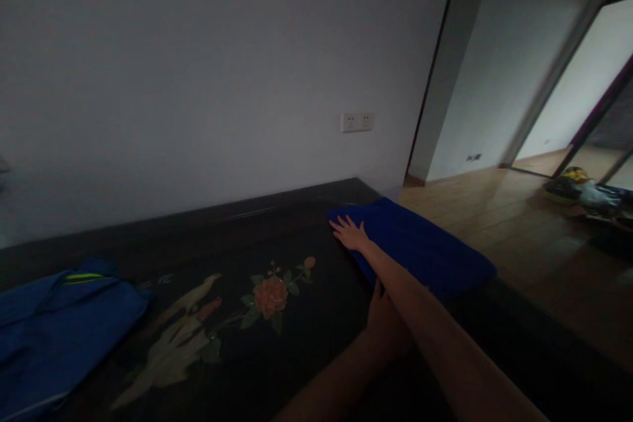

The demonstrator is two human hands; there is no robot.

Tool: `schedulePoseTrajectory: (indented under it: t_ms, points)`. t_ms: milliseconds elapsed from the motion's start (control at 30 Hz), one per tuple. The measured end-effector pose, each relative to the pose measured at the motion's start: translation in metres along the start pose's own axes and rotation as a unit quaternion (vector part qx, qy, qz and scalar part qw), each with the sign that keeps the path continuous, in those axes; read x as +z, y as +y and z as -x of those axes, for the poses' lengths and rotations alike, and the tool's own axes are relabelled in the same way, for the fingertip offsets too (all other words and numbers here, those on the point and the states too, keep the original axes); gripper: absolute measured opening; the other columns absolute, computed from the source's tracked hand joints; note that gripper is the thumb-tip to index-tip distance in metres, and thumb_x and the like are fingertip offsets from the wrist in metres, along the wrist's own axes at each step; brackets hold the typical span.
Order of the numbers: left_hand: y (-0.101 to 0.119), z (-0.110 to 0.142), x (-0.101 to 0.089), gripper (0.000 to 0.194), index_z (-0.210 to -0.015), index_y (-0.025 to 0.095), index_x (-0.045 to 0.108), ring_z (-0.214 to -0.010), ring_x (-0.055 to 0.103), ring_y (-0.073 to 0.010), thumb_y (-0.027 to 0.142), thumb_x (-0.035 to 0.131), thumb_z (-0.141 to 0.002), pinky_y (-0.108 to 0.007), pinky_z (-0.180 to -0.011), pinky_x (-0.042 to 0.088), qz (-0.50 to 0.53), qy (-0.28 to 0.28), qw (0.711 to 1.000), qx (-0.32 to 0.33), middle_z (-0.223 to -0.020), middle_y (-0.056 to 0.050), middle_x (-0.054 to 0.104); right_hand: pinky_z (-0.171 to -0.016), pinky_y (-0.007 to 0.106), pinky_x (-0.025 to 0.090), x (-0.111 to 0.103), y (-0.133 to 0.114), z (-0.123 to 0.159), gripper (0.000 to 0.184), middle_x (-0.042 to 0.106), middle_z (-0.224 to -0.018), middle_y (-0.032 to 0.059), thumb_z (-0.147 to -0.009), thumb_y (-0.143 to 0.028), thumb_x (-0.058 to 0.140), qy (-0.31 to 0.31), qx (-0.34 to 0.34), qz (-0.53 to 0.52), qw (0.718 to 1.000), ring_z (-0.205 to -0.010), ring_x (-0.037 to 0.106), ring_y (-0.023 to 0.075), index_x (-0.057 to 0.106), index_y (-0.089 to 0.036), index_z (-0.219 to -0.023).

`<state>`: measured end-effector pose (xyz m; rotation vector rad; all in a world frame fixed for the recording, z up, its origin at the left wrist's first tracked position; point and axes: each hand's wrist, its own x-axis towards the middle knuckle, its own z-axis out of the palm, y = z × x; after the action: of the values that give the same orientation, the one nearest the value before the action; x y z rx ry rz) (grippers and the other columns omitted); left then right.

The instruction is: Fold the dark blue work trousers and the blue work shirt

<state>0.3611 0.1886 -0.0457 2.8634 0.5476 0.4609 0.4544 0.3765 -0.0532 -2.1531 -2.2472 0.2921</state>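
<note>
A folded piece of bright blue cloth [425,250] lies flat along the right end of the dark table. My right hand [350,235] rests palm down on its far left corner, fingers spread. Below it, my left hand [386,320] is at the cloth's near left edge, partly covered by my right forearm. One raised digit shows there; the other fingers are hidden, so whether they grip the cloth is unclear. Another blue garment [64,336] with a yellow-green stripe lies loosely at the table's left end, away from both hands.
The dark table [208,237], decorated with a flower and pale birds, stands against a white wall [222,79] with a double socket [357,122]. Past its right edge is a wooden floor [475,211]. Bags and other items [591,194] lie near a glass door frame.
</note>
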Motion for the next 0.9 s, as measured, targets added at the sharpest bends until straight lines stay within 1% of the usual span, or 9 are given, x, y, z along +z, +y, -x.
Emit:
schedulePoseTrajectory:
  t_ms: [133,233,367,567,733,900]
  points:
    - [0.0,-0.001,-0.001,0.057,-0.148,0.027,0.006,-0.143,0.007,-0.0248,0.047,0.017,-0.096,-0.054,-0.113,0.019,-0.011,0.002,1.0,-0.005,-0.154,-0.002,0.016,-0.102,0.069,0.005,-0.001,0.002,-0.002,0.052,0.003,-0.157,0.0,-0.096,-0.045,0.017,-0.002,-0.008,0.0,1.0,-0.141,-0.004,0.0312,0.01,-0.037,-0.147]
    - [0.0,-0.002,-0.004,0.058,-0.148,0.027,0.007,-0.143,0.006,-0.025,0.047,0.019,-0.096,-0.054,-0.113,0.018,-0.009,-0.007,1.0,0.0,-0.154,-0.002,0.015,-0.102,0.07,0.006,-0.002,0.003,-0.002,0.052,0.004,-0.157,0.0,-0.096,-0.044,0.017,-0.002,-0.012,0.0,1.0,-0.141,-0.003,0.0312,0.011,-0.036,-0.147]
    - [0.0,-0.004,-0.007,0.057,-0.148,0.025,0.01,-0.143,0.005,-0.0257,0.046,0.019,-0.096,-0.055,-0.113,0.016,0.0,-0.019,1.0,0.0,-0.154,-0.005,0.015,-0.103,0.069,0.005,-0.003,0.004,-0.002,0.052,0.004,-0.157,-0.0007,-0.096,-0.044,0.016,0.003,-0.01,-0.001,1.0,-0.141,-0.003,0.0305,0.012,-0.037,-0.147]
    - [-0.001,-0.001,-0.008,0.058,-0.148,0.024,0.015,-0.143,0.003,-0.0267,0.045,0.026,-0.095,-0.055,-0.113,0.015,-0.017,-0.023,0.999,0.017,-0.153,-0.003,0.018,-0.104,0.068,0.005,0.001,0.002,-0.001,0.051,0.003,-0.157,-0.002,-0.096,-0.044,0.015,0.012,0.006,-0.002,1.0,-0.141,-0.003,0.0289,0.01,-0.039,-0.146]
    - [-0.001,0.002,-0.008,0.055,-0.147,0.024,0.02,-0.142,0.006,-0.0261,0.043,0.026,-0.096,-0.054,-0.114,0.014,-0.003,-0.022,1.0,0.006,-0.154,-0.004,0.017,-0.102,0.07,0.005,0.004,-0.002,-0.001,0.05,0.004,-0.156,-0.0013,-0.096,-0.044,0.014,0.022,0.02,0.001,1.0,-0.141,-0.002,0.0294,0.011,-0.038,-0.146]
    - [0.0,0.002,-0.011,0.056,-0.146,0.025,0.023,-0.142,0.003,-0.0273,0.043,0.031,-0.094,-0.056,-0.113,0.015,0.001,-0.035,0.999,0.004,-0.153,-0.002,0.022,-0.102,0.07,0.007,0.004,-0.004,0.0,0.05,0.007,-0.156,-0.0011,-0.096,-0.044,0.015,0.028,0.023,0.004,0.999,-0.141,0.0,0.0292,0.013,-0.038,-0.146]
